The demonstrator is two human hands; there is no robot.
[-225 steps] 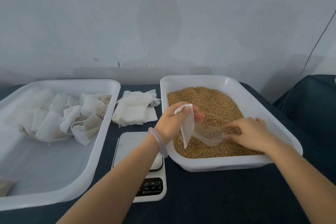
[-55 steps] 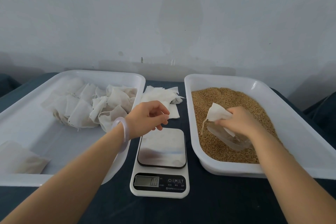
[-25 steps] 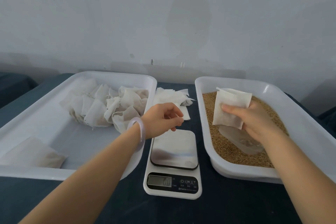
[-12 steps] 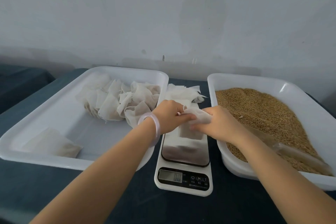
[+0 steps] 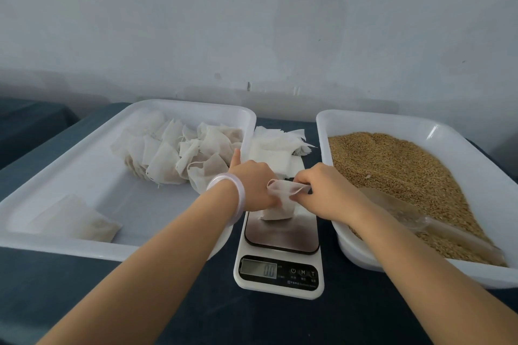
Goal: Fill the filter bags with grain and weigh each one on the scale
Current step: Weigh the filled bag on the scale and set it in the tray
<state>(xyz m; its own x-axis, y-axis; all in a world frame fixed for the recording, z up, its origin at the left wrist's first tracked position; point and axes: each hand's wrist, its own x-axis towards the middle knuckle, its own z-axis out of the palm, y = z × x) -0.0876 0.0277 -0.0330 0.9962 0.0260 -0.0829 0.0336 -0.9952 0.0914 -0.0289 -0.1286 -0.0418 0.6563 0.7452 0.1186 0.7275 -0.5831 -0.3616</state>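
A white filter bag (image 5: pixel 277 207) hangs over the steel platform of the white kitchen scale (image 5: pixel 280 249); its bottom is at or just above the platform. My left hand (image 5: pixel 252 185) and my right hand (image 5: pixel 325 190) both pinch its open top edge from either side. The scale's display reads 0.0. To the right, a white tray (image 5: pixel 364 120) holds brown grain (image 5: pixel 392 165), with a clear plastic scoop (image 5: pixel 420 221) lying in it. A stack of flat unfilled bags (image 5: pixel 274 148) lies behind the scale.
A second white tray (image 5: pixel 84 154) on the left holds a heap of filled bags (image 5: pixel 179 154) at its far end and one filled bag (image 5: pixel 75 221) at its near corner. All stands on a dark blue table against a pale wall.
My right hand brought the bag from over the grain tray to the scale, leaving the scoop in the grain. My left hand has joined it on the bag's top edge.
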